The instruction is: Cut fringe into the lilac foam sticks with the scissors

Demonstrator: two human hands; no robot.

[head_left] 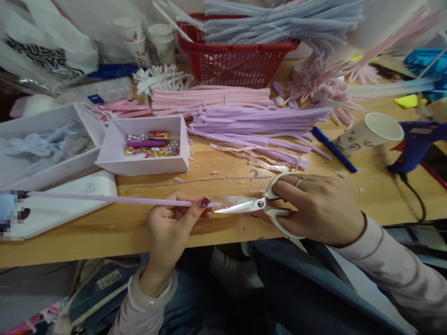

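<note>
My left hand [172,222] pinches a purple pipe cleaner [122,200] between thumb and fingers, close to its right end. The stem runs off leftward over a white flat device [94,188]. White-handled scissors [244,205] are in my right hand [321,207], its fingers through the loops. Their blades are parted slightly, with the tips right at the end of the pipe cleaner. Whether they touch the fuzz is hard to tell. A thin, bare-looking purple strand [206,179] lies on the table just beyond my hands.
Behind lie bundles of purple pipe cleaners [251,120] and pink ones [213,98], below a red basket [237,60]. A white box [146,164] holds beads. To the right are a blue pen [334,150], a paper cup [373,135] and a glue gun [415,142] with its cord.
</note>
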